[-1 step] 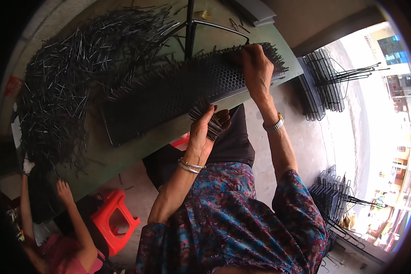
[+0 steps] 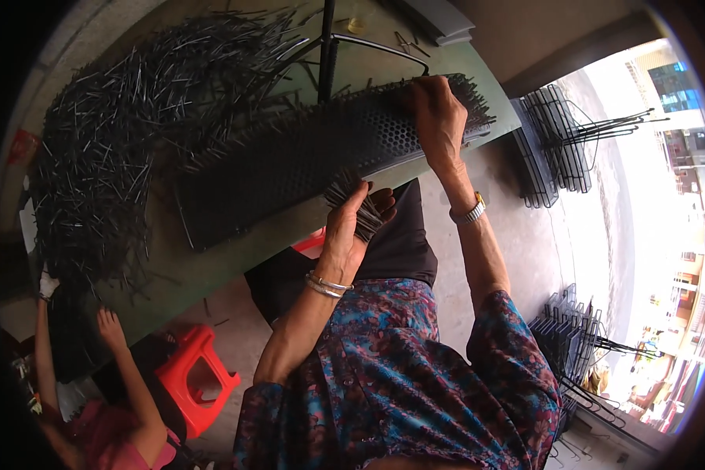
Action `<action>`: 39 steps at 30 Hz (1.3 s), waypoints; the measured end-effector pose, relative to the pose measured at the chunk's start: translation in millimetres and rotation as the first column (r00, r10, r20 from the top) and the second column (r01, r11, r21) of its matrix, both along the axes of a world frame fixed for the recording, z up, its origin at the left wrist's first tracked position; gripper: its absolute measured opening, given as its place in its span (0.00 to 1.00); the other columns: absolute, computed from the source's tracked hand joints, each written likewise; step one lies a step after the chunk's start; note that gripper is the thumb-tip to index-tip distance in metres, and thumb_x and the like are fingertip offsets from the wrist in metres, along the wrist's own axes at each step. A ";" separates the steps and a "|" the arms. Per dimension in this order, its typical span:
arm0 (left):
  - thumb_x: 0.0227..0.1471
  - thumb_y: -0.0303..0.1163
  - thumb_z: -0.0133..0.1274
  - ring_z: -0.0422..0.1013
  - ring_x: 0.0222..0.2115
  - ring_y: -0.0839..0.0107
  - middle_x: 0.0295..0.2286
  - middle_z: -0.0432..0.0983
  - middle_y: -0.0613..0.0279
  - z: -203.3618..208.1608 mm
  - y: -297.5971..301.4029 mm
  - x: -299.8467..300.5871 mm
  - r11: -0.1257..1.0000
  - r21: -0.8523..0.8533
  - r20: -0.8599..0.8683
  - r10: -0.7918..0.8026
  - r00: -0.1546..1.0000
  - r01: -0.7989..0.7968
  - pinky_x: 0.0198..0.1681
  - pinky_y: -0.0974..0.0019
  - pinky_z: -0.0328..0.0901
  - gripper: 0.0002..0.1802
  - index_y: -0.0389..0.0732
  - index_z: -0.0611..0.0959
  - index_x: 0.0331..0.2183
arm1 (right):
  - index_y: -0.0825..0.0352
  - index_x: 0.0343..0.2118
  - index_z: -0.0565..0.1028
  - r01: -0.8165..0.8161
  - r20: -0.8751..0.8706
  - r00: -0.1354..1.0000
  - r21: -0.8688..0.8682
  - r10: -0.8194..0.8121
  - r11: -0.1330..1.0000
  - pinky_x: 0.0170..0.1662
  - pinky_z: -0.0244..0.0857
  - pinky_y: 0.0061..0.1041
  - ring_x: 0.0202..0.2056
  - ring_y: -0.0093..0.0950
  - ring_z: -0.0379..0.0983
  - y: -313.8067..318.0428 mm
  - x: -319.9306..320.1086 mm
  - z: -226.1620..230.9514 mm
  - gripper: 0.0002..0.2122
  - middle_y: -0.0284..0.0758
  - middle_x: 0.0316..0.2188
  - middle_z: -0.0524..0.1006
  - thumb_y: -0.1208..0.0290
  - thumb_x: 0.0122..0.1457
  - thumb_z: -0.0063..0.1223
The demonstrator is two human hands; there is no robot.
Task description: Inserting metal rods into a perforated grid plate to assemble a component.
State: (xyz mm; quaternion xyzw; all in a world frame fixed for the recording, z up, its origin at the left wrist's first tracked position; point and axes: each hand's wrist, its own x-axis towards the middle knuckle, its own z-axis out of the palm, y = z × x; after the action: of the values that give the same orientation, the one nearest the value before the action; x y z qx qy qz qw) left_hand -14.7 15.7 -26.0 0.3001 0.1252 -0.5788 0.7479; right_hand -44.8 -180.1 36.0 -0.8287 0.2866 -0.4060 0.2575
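A long black panel (image 2: 266,168) full of small round holes lies slantwise on the green table. Black strips stand up in it along its far side and right end. My left hand (image 2: 351,219) is closed around a bundle of thin black strips (image 2: 366,221) just off the panel's near edge. Over the panel's right part, my right hand (image 2: 440,117) has its fingers pinched together and pointing down at the holes. What those fingertips hold, if anything, is hidden.
A big heap of loose black strips (image 2: 110,157) covers the left of the table (image 2: 489,82). A black metal frame (image 2: 327,55) rises behind the panel. At lower left a co-worker's hand (image 2: 111,327) is near a red stool (image 2: 200,380). Black wire racks (image 2: 560,141) stand at right.
My right hand has shifted very slightly to the left over the panel. My left hand keeps its place with the bundle of strips.
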 end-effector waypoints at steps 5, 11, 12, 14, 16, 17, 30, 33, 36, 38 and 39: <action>0.58 0.33 0.50 0.76 0.36 0.61 0.35 0.78 0.53 4.5 2.9 0.9 0.999 0.025 -0.026 0.034 0.999 -0.034 0.43 0.56 0.72 0.10 0.38 0.77 0.39 | 0.71 0.37 0.73 -0.017 -0.029 0.999 -0.003 0.017 1.000 0.33 0.70 0.23 0.29 0.27 0.79 -3.3 9.3 -5.3 0.07 0.40 0.28 0.80 0.73 0.60 0.51; 0.59 0.34 0.49 0.76 0.32 0.64 0.34 0.78 0.54 15.1 1.6 1.0 0.997 0.045 -0.039 0.066 0.997 -0.064 0.39 0.59 0.73 0.11 0.39 0.77 0.39 | 0.70 0.36 0.73 -0.086 -0.085 0.993 -0.025 0.084 0.996 0.31 0.69 0.24 0.29 0.28 0.79 -12.0 6.1 -2.9 0.06 0.40 0.28 0.79 0.74 0.60 0.50; 0.59 0.34 0.49 0.76 0.32 0.64 0.34 0.78 0.54 15.5 2.4 1.9 0.997 0.043 -0.038 0.066 0.997 -0.064 0.39 0.59 0.73 0.11 0.39 0.77 0.39 | 0.70 0.37 0.74 -0.135 -0.103 0.986 -0.024 0.132 0.991 0.32 0.69 0.24 0.29 0.29 0.79 -15.4 6.2 -2.5 0.05 0.40 0.28 0.79 0.75 0.59 0.49; 0.59 0.35 0.48 0.73 0.25 0.71 0.30 0.77 0.56 14.6 6.2 4.1 0.997 0.071 0.111 -0.010 0.994 0.002 0.30 0.65 0.71 0.11 0.39 0.77 0.40 | 0.68 0.37 0.74 -0.172 -0.135 0.978 -0.077 0.161 0.982 0.33 0.69 0.26 0.31 0.30 0.78 -19.8 9.2 -3.3 0.06 0.40 0.30 0.78 0.74 0.59 0.50; 0.59 0.36 0.49 0.70 0.23 0.74 0.29 0.76 0.57 10.1 6.2 2.5 0.998 0.056 0.102 0.000 0.995 -0.006 0.27 0.67 0.68 0.11 0.40 0.76 0.40 | 0.67 0.37 0.75 -0.207 -0.168 0.968 -0.130 0.185 0.970 0.35 0.69 0.28 0.32 0.32 0.77 -21.1 11.9 -4.3 0.06 0.40 0.31 0.77 0.74 0.58 0.51; 0.59 0.37 0.49 0.68 0.21 0.76 0.27 0.75 0.58 8.7 5.8 1.5 0.999 0.040 0.092 0.008 0.996 -0.012 0.24 0.69 0.66 0.12 0.40 0.75 0.40 | 0.65 0.37 0.76 -0.176 -0.221 0.967 -0.202 0.130 0.963 0.36 0.68 0.30 0.34 0.34 0.75 -20.0 14.0 -5.4 0.07 0.40 0.32 0.76 0.72 0.57 0.51; 0.58 0.38 0.52 0.68 0.19 0.76 0.25 0.75 0.58 19.6 3.5 -3.5 0.997 0.063 0.200 0.030 0.979 -0.044 0.22 0.71 0.65 0.13 0.39 0.77 0.38 | 0.60 0.31 0.79 -0.173 -0.329 0.942 -0.284 0.074 0.943 0.37 0.66 0.37 0.37 0.40 0.72 -29.8 25.8 0.7 0.07 0.41 0.31 0.75 0.66 0.54 0.52; 0.56 0.38 0.53 0.69 0.19 0.75 0.24 0.76 0.57 19.3 2.9 -6.8 0.997 0.048 0.199 0.056 0.978 -0.067 0.21 0.72 0.66 0.14 0.36 0.78 0.36 | 0.61 0.31 0.79 -0.148 -0.350 0.936 -0.283 0.042 0.948 0.37 0.66 0.38 0.36 0.41 0.73 -34.7 25.4 3.4 0.08 0.42 0.31 0.75 0.65 0.54 0.52; 0.56 0.38 0.54 0.69 0.19 0.76 0.24 0.76 0.59 23.7 3.5 -8.8 0.993 0.068 0.226 0.081 0.971 -0.098 0.22 0.71 0.67 0.14 0.35 0.79 0.36 | 0.61 0.31 0.79 -0.099 -0.367 0.930 -0.259 -0.003 0.961 0.37 0.66 0.39 0.36 0.42 0.72 -32.7 28.5 1.3 0.08 0.42 0.31 0.75 0.64 0.53 0.52; 0.56 0.38 0.54 0.69 0.19 0.76 0.23 0.76 0.59 22.1 4.7 -10.2 0.995 0.045 0.234 0.075 0.969 -0.088 0.24 0.71 0.68 0.15 0.35 0.79 0.36 | 0.61 0.31 0.79 -0.102 -0.363 0.932 -0.305 -0.016 0.947 0.38 0.66 0.39 0.36 0.42 0.72 -29.1 28.8 -3.6 0.08 0.42 0.32 0.75 0.65 0.53 0.51; 0.56 0.38 0.54 0.69 0.19 0.76 0.23 0.76 0.59 21.6 5.0 -10.0 0.995 0.045 0.235 0.076 0.969 -0.089 0.24 0.71 0.68 0.15 0.35 0.79 0.36 | 0.61 0.31 0.79 -0.106 -0.360 0.933 -0.350 -0.029 0.931 0.38 0.66 0.40 0.37 0.43 0.72 -28.1 29.2 -5.7 0.08 0.43 0.32 0.75 0.65 0.53 0.51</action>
State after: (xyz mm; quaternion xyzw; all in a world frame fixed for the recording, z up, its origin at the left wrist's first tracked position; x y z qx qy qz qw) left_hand -24.7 20.7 -4.5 0.3808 0.0650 -0.5044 0.7723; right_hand -15.6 -208.1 30.3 -0.9274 0.2323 -0.2888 0.0510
